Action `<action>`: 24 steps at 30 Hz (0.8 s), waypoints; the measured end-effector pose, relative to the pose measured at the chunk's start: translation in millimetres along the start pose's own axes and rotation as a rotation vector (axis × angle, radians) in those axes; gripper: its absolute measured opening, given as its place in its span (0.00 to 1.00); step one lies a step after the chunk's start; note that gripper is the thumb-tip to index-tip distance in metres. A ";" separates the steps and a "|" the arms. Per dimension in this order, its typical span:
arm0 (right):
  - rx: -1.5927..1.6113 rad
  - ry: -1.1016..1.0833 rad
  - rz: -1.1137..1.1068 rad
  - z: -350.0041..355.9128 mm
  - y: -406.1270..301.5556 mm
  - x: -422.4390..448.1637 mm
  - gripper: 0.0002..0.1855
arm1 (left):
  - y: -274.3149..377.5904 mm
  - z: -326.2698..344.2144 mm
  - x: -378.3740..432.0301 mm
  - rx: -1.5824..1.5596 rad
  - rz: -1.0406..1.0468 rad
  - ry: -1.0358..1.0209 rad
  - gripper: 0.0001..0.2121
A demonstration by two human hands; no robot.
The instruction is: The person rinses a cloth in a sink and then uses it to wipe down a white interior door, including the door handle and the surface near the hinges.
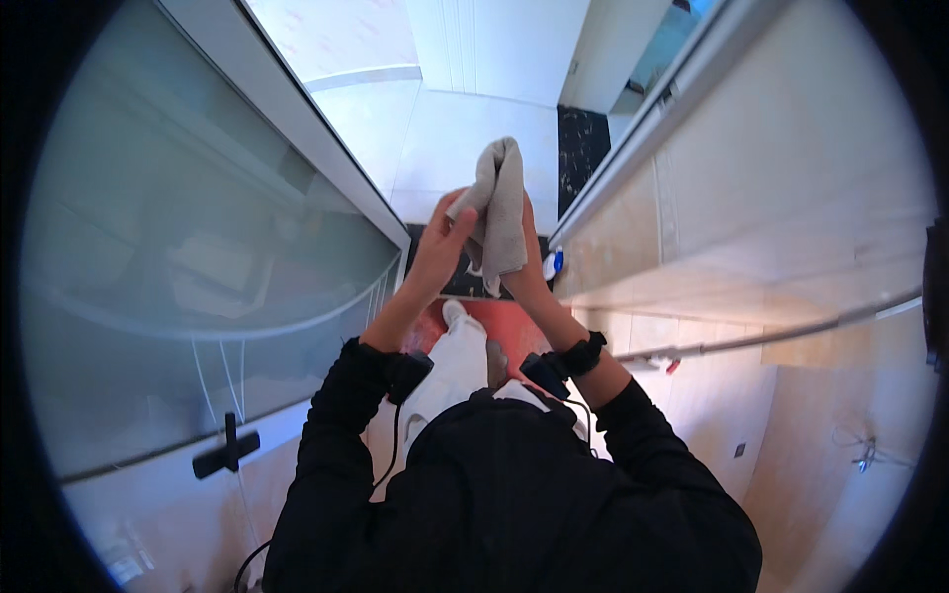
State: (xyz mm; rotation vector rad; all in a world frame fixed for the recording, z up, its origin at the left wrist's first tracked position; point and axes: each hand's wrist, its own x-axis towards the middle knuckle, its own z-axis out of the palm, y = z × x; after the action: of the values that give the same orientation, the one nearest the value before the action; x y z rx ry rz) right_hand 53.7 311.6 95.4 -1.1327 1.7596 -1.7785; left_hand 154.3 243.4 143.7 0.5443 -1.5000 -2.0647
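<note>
A folded beige-grey cloth (504,207) is held up in front of me, between both hands. My left hand (442,241) has its thumb on the cloth's left edge and its fingers behind it. My right hand (523,256) is mostly hidden behind the cloth; only its side and the wrist show. The cloth drapes over that hand, its folded top pointing away from me. Black straps with small devices and cables sit around both forearms.
A frosted glass panel (222,244) in a white frame stands at left, another white frame (630,141) at right. A blue-and-white object (553,264) lies by the dark threshold (460,285). A pole (771,337) crosses the right side. Below are a red mat (519,319) and my white shoe (453,311).
</note>
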 end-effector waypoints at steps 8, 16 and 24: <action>0.217 0.035 0.130 36.7 24.8 115.8 0.29 | 3.3 -43.3 100.9 0.093 0.047 0.021 0.29; 0.186 -0.026 0.119 11.0 19.1 200.7 0.21 | 25.4 -92.4 204.6 -0.634 -0.148 0.119 0.18; 0.024 0.272 0.150 -21.6 39.5 310.8 0.10 | 47.7 -104.8 315.8 -0.763 -0.118 0.058 0.20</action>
State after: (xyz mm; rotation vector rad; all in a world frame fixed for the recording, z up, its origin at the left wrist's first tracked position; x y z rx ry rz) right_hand -158.1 84.7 143.1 -0.7542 1.9126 -1.9276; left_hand -21.0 -43.3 152.4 0.3785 -0.5617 -2.4610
